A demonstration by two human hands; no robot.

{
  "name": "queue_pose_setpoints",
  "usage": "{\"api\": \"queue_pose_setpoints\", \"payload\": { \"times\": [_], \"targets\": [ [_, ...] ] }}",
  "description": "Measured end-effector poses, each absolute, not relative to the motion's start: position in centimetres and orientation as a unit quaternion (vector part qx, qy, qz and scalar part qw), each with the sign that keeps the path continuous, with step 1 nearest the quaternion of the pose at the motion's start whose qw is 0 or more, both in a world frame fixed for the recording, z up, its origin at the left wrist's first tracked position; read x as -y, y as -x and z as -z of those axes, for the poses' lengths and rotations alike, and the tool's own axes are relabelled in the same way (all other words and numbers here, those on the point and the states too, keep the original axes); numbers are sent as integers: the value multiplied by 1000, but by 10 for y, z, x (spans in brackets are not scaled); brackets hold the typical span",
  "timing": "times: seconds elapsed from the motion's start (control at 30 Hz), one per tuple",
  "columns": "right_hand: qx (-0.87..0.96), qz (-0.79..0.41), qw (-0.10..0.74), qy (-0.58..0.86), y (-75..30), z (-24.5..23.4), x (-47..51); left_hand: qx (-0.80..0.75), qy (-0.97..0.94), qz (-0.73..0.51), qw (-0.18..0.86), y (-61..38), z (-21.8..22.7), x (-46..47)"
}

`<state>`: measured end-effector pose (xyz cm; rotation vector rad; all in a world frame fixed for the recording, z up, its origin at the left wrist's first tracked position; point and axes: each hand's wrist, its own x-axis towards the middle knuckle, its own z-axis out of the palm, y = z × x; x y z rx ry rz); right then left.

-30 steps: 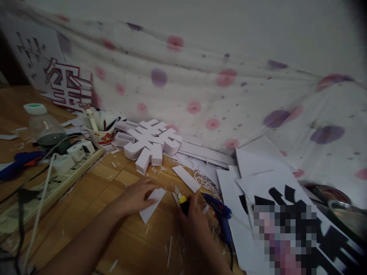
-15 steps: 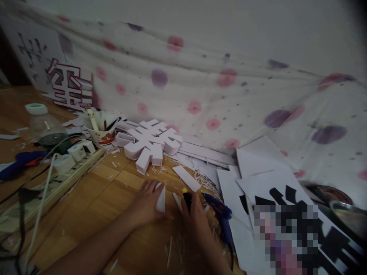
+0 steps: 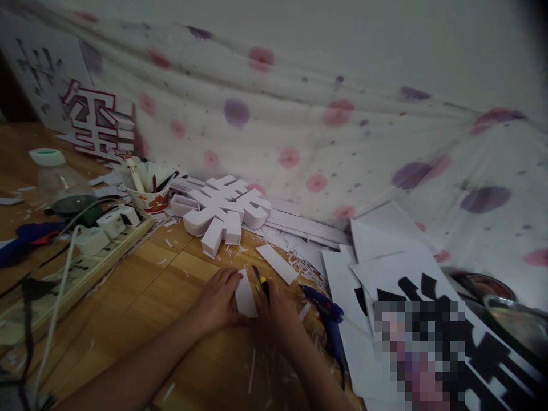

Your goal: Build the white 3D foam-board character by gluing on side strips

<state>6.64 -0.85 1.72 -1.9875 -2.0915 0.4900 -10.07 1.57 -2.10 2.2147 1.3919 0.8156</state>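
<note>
Low over the wooden floor, my left hand [image 3: 218, 302] grips a small white board piece [image 3: 245, 298] by its left side, thumb at its lower end. Beside the piece's right edge, my right hand [image 3: 280, 311] is closed round a black and yellow utility knife [image 3: 263, 283]. The knife's blade is out and points up and away from me. Whether the right fingers touch the piece I cannot tell. A longer white strip [image 3: 277, 264] lies just beyond the knife. Farther off rests a white three-dimensional character [image 3: 222, 208] built from board.
Left are a power strip [image 3: 81, 268] with plugs and cables, a bottle [image 3: 64, 188] and a paper cup [image 3: 149, 200] of pens. On the right lie a blue glue gun [image 3: 327, 311] and white sheets [image 3: 342, 274], some with black shapes. Thin offcuts [image 3: 306, 262] are scattered about.
My right hand has moved left with the knife, up to the board piece. The piece has turned in my left hand and shows more of its flat face. The view has shifted slightly.
</note>
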Motion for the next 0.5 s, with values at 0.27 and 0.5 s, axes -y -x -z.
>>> {"api": "queue_pose_setpoints", "payload": {
  "times": [0.27, 0.5],
  "targets": [
    [696, -205, 145, 673, -70, -27, 6, -513, -788, -300, 163, 103, 17, -17],
    [711, -191, 71, 673, -58, -28, 3, -521, -797, -258, 163, 111, 12, -22]
  ]
}}
